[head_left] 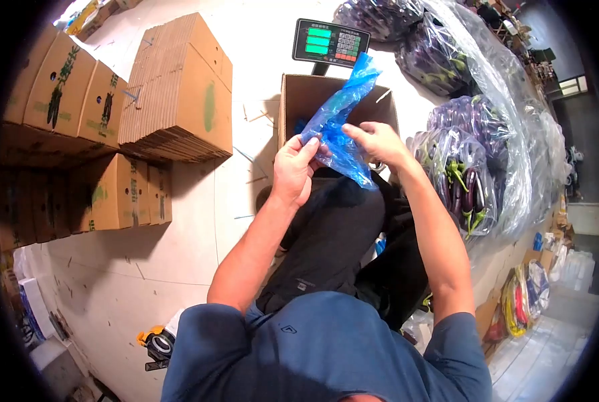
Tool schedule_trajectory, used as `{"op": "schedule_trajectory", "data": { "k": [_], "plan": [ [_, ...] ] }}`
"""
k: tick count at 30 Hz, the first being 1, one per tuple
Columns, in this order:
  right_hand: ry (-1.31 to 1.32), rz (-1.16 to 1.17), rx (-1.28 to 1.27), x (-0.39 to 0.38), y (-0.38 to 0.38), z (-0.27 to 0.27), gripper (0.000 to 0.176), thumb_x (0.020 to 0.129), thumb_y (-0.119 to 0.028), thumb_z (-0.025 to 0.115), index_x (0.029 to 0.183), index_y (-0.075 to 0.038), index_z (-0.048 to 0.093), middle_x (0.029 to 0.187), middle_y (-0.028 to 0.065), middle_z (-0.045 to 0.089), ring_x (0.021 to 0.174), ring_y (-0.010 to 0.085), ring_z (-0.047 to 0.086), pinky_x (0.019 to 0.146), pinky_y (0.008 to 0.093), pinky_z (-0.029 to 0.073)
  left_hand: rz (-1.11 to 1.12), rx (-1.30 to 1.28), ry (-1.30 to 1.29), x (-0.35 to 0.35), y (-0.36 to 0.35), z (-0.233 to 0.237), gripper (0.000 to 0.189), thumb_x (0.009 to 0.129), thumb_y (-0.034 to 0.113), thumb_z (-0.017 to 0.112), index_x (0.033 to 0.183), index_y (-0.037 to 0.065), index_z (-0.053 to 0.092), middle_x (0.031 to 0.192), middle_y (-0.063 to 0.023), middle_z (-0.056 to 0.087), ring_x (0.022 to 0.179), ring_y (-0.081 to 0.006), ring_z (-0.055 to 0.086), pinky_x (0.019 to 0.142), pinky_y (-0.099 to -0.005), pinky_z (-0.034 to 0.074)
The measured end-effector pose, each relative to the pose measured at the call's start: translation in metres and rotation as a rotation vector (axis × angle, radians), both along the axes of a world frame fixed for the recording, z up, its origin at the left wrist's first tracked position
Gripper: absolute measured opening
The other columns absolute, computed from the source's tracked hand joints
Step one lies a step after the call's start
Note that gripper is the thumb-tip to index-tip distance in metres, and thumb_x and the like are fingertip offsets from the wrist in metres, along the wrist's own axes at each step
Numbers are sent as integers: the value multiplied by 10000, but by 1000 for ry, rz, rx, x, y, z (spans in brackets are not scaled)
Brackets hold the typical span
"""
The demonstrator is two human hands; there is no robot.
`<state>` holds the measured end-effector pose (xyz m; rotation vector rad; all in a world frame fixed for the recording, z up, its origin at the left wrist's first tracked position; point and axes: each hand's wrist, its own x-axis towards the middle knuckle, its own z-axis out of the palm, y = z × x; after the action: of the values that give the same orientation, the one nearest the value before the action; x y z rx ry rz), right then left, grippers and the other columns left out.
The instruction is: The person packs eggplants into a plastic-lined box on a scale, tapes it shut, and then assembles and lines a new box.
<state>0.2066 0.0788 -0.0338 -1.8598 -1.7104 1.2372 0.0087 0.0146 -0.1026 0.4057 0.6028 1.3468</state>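
Observation:
A crumpled blue plastic bag [340, 110] stretches between my hands, above my knees and in front of an open cardboard box [303, 94]. My left hand [296, 167] pinches the bag's left edge between thumb and fingers. On the other side, my right hand [378, 144] has its thumb and fingertips closed on the bag. The bag's upper end sticks up past the box rim, and its lower end hangs over my leg. Just behind the box stands a digital scale display [331, 43] with green lit readouts.
Flattened cartons [172, 94] stand stacked at the left, beside printed cardboard boxes [61, 94]. Clear bags of eggplants [457, 177] lie close by my right arm, under loose clear plastic sheeting [524, 141]. A tape dispenser [159, 345] sits on the floor at lower left.

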Motion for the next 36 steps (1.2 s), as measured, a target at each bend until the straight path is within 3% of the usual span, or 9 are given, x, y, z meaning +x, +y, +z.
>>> {"op": "schedule_trajectory", "data": {
  "k": [4,7,10,14,19,22,27,30,36],
  "plan": [
    [189,249,-109,-10,5,-20,442,825,-319,787,1036,62,711,889,77,719,731,123,636,692,283,516,54,-21,-55,-2,-5,0,123,1015,164,589,1052,52,625,928,-58,691,802,-151,661,780,-318,541],
    [265,-105,-152,2,8,-24,369,832,-186,750,1100,58,680,895,78,703,733,149,649,694,316,544,188,-61,-100,-7,1,11,166,1040,198,539,1040,54,623,947,-71,700,816,-169,671,771,-328,548],
    [883,-488,-159,34,16,-32,205,912,-85,623,1085,24,645,925,118,690,799,235,671,696,371,578,271,-119,-171,-21,8,4,176,1042,195,524,1087,43,601,1014,-97,692,916,-224,684,824,-372,561],
    [1135,-852,-71,67,21,-39,207,983,-50,478,1141,60,555,1092,206,630,1022,333,637,922,553,562,317,-157,-273,-33,29,-1,168,1047,166,498,1117,31,569,1071,-111,656,957,-227,646,869,-406,550],
    [1428,-1063,24,92,27,-47,194,1005,-71,449,1098,62,555,965,175,637,890,304,641,858,501,562,311,-237,-497,-40,46,-9,161,1051,161,466,1073,33,562,980,-86,620,882,-207,613,882,-403,546],
    [1869,-871,-111,122,21,-62,207,1015,-121,484,962,59,571,872,138,619,766,283,620,708,401,542,159,-99,-638,-47,45,-13,199,1047,181,457,1078,28,579,973,-95,646,888,-226,636,883,-411,550],
    [1579,-888,58,101,-6,-18,427,996,-360,614,1149,39,590,988,141,662,901,281,649,847,465,550,414,-373,-142,-36,42,19,191,1035,261,536,977,91,604,757,-10,587,630,-117,528,559,-291,475],
    [1617,-521,36,145,-12,-54,416,971,-290,662,1211,41,584,1048,142,675,976,272,654,913,444,542,267,-150,84,-44,30,25,165,1005,254,607,959,96,602,726,12,548,608,-83,491,517,-267,445],
    [1493,-622,207,145,1,-49,320,936,-20,593,1254,-12,629,1210,158,669,1113,271,639,1017,427,502,-93,131,875,-64,36,9,406,883,177,712,1207,-57,640,877,-45,688,676,-90,582,593,-265,474]
  ]
}}
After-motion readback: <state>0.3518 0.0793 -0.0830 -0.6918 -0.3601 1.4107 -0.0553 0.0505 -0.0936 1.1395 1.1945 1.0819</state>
